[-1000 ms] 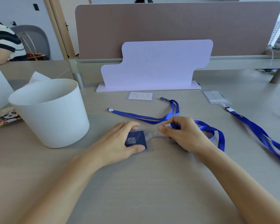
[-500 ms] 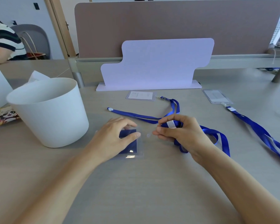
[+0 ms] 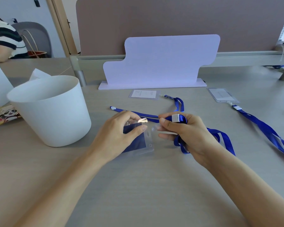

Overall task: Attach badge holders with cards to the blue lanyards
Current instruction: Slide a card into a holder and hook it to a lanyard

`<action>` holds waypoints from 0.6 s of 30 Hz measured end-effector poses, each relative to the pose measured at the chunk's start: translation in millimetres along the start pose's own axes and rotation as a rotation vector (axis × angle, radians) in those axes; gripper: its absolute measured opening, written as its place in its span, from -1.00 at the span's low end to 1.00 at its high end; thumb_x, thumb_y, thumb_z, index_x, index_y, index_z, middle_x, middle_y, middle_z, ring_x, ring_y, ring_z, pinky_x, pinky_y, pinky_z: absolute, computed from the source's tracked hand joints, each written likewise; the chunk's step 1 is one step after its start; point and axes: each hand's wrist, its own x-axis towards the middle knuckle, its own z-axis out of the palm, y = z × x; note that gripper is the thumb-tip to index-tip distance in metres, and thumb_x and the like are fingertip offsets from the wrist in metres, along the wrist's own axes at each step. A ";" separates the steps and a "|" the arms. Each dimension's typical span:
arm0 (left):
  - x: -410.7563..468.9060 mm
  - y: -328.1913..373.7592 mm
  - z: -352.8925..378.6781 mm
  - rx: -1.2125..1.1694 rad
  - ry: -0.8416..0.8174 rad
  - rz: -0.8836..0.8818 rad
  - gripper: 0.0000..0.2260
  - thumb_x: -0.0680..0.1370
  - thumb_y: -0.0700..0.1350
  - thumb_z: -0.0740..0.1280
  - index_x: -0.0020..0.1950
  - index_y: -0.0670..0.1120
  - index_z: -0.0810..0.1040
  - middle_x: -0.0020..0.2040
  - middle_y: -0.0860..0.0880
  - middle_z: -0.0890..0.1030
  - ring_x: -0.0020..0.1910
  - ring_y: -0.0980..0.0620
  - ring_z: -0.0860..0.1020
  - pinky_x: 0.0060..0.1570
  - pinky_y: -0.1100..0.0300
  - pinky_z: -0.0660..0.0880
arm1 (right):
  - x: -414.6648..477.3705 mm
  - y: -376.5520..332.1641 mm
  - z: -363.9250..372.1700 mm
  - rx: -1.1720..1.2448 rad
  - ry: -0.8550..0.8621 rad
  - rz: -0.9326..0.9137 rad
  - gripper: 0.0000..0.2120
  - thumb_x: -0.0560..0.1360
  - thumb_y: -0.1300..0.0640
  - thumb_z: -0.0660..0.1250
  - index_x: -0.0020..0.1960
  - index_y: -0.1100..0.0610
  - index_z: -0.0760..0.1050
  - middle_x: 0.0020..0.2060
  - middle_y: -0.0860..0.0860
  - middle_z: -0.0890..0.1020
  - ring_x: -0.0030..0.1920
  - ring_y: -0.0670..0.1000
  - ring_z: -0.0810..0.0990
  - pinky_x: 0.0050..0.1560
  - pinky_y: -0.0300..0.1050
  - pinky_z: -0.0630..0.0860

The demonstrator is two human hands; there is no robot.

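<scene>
A pale grey table (image 3: 138, 185) with a faint wood-grain laminate fills the view. A flat, matte brown partition (image 3: 170, 17) stands along its edge at 12 o'clock. A lavender board (image 3: 162, 63) with a stepped outline and rounded corners stands upright on its own base in front of the partition. At 9 o'clock sits a smooth white plastic bucket (image 3: 56, 115), round and slightly tapered, near the left forearm but not touching it. A person in a striped shirt (image 3: 3, 36) is at 10 o'clock, beyond the table.

At 3 o'clock a second blue lanyard (image 3: 266, 130) of flat woven ribbon trails off the frame, joined to a clear holder (image 3: 222, 95) with a pale card inside. A glossy packet with a panda print (image 3: 7, 113) lies at the 9 o'clock edge.

At the centre, the left hand (image 3: 115, 136) pinches the badge holder (image 3: 147, 141) between curled thumb and fingers, covering much of its left half. The holder is clear, soft, shiny plastic, raised and tilted just above the table, with a slot and a hole along its right edge and a dark blue card (image 3: 136, 143) inside. The right hand (image 3: 187, 133) sits just beside it at 3 o'clock, fingers curled round a bunched blue lanyard (image 3: 226, 138) whose loops spill onto the table behind. A white square clasp (image 3: 175, 118) rests on top of its fingers. Thumb and forefinger pinch something small and clear by the slot, too blurred to identify.

Another clear holder with a white card (image 3: 143, 94) lies flat at 12 o'clock.
</scene>
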 end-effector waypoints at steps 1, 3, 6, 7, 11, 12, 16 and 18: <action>-0.4 0.2 0.3 -0.012 0.003 -0.005 -0.85 0.49 0.08 0.38 0.00 0.08 0.58 -0.05 0.25 0.60 0.02 0.28 0.52 -0.02 0.43 0.41 | -0.2 0.2 0.0 0.003 0.011 0.005 -0.96 0.46 0.29 0.42 -0.12 0.21 0.65 -0.21 0.16 0.69 -0.19 0.02 0.73 -0.26 -0.18 0.64; -0.7 0.8 0.9 -0.029 0.015 -0.010 -0.84 0.48 0.08 0.37 0.00 0.06 0.58 -0.06 0.25 0.60 0.01 0.28 0.52 -0.02 0.44 0.41 | -1.2 0.6 0.7 -0.030 0.039 0.006 -0.94 0.47 0.30 0.42 -0.14 0.19 0.65 -0.23 0.15 0.69 -0.22 0.01 0.73 -0.28 -0.18 0.65; -1.2 3.1 1.1 -0.056 0.026 -0.008 -0.86 0.48 0.07 0.38 -0.03 0.06 0.58 -0.09 0.22 0.61 -0.02 0.24 0.54 -0.06 0.42 0.42 | -2.2 2.3 3.1 -0.069 0.055 -0.003 -0.95 0.47 0.29 0.42 -0.15 0.19 0.64 -0.25 0.14 0.68 -0.24 0.02 0.73 -0.29 -0.18 0.66; -1.2 3.4 1.2 -0.068 0.023 -0.010 -0.87 0.48 0.06 0.38 -0.03 0.06 0.58 -0.09 0.22 0.61 -0.02 0.23 0.54 -0.07 0.42 0.42 | -2.2 3.1 3.9 -0.074 0.052 -0.004 -0.96 0.47 0.28 0.42 -0.14 0.19 0.64 -0.25 0.15 0.69 -0.22 0.03 0.73 -0.28 -0.17 0.66; -1.3 3.4 2.8 -0.062 0.025 -0.003 -0.87 0.48 0.06 0.37 -0.03 0.06 0.57 -0.08 0.22 0.61 -0.02 0.22 0.54 -0.06 0.38 0.43 | -3.3 3.0 6.6 -0.029 0.017 0.030 -0.96 0.46 0.27 0.44 -0.10 0.23 0.65 -0.21 0.19 0.71 -0.19 0.05 0.74 -0.22 -0.13 0.67; -1.2 3.0 3.0 -0.060 0.025 -0.004 -0.87 0.49 0.05 0.37 -0.03 0.05 0.57 -0.08 0.22 0.60 -0.03 0.21 0.53 -0.05 0.36 0.43 | -3.8 2.6 7.1 0.001 0.003 0.044 -0.95 0.45 0.28 0.44 -0.09 0.24 0.65 -0.21 0.20 0.71 -0.19 0.06 0.74 -0.20 -0.13 0.68; -0.8 1.9 2.8 -0.059 0.018 -0.007 -0.88 0.50 0.05 0.37 -0.03 0.05 0.56 -0.09 0.19 0.60 -0.04 0.16 0.54 -0.04 0.31 0.44 | -3.7 3.1 8.5 0.106 -0.036 0.096 -0.89 0.45 0.29 0.43 -0.03 0.30 0.63 -0.15 0.26 0.70 -0.13 0.14 0.73 -0.12 -0.05 0.68; -0.3 2.7 1.5 -0.065 0.001 -0.021 -0.90 0.50 0.04 0.38 -0.07 0.04 0.55 -0.14 0.16 0.59 -0.11 0.16 0.53 -0.12 0.34 0.44 | -3.5 3.1 9.1 0.135 -0.037 0.109 -0.88 0.46 0.30 0.42 -0.02 0.32 0.62 -0.16 0.27 0.70 -0.14 0.15 0.73 -0.12 -0.04 0.68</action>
